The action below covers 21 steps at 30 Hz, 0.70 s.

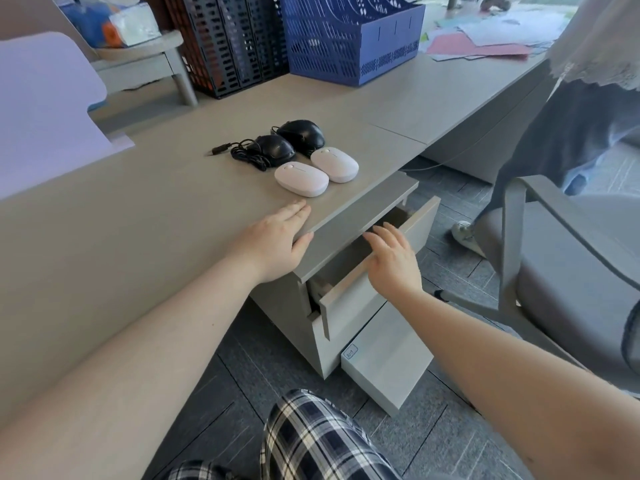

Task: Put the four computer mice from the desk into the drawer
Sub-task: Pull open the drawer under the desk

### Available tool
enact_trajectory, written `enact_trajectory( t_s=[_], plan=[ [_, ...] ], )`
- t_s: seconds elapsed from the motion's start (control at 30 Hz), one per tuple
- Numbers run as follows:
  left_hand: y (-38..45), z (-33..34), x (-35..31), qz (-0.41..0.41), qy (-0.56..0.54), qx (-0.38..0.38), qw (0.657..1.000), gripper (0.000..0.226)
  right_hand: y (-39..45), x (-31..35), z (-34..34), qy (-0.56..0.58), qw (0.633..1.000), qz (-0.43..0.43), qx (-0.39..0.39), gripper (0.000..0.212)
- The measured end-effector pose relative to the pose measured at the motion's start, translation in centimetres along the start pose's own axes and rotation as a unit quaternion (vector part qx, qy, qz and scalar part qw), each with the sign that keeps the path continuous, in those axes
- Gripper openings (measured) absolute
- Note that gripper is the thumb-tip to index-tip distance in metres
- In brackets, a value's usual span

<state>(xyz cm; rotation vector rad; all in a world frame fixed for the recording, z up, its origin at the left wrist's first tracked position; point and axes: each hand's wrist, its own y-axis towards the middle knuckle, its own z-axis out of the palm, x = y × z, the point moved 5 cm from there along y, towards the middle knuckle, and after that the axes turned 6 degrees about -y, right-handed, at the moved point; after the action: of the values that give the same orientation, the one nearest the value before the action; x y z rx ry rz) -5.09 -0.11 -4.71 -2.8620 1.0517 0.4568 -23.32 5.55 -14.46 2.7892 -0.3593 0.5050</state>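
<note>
Several computer mice lie grouped near the desk point(138, 209) edge: two white ones point(301, 179) point(335, 164) in front, two black wired ones point(275, 148) point(302, 134) behind, with a coiled black cable point(242, 154) at their left. My left hand point(277, 239) rests flat on the desk edge, just short of the nearer white mouse, holding nothing. My right hand point(391, 258) hovers with fingers apart over the top drawer point(377, 285), which stands partly pulled out under the desk. The drawer's inside is mostly hidden.
A lower drawer front point(388, 358) also sticks out below. Black point(228, 43) and blue point(349, 36) file racks stand at the back of the desk. A grey chair point(568, 271) is at the right, and another person's legs point(568, 140) stand beyond it.
</note>
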Motion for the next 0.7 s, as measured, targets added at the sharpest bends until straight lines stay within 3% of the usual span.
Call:
enact_trajectory(
  t_s=[0.1, 0.33, 0.7],
  plan=[
    [-0.2, 0.0, -0.4, 0.001, 0.021, 0.013, 1.000, 0.054, 0.5, 0.7, 0.8, -0.036, 0.990, -0.056, 0.125, 0.038],
    [-0.9, 0.6, -0.5, 0.001, 0.086, 0.025, 0.996, 0.061, -0.7, 0.4, -0.7, -0.110, 0.986, -0.044, 0.120, 0.044],
    [-3.4, 1.1, -1.6, -0.038, 0.096, 0.010, 0.995, 0.065, -6.1, -4.5, -4.3, -0.180, 0.959, 0.044, 0.216, 0.040]
  ],
)
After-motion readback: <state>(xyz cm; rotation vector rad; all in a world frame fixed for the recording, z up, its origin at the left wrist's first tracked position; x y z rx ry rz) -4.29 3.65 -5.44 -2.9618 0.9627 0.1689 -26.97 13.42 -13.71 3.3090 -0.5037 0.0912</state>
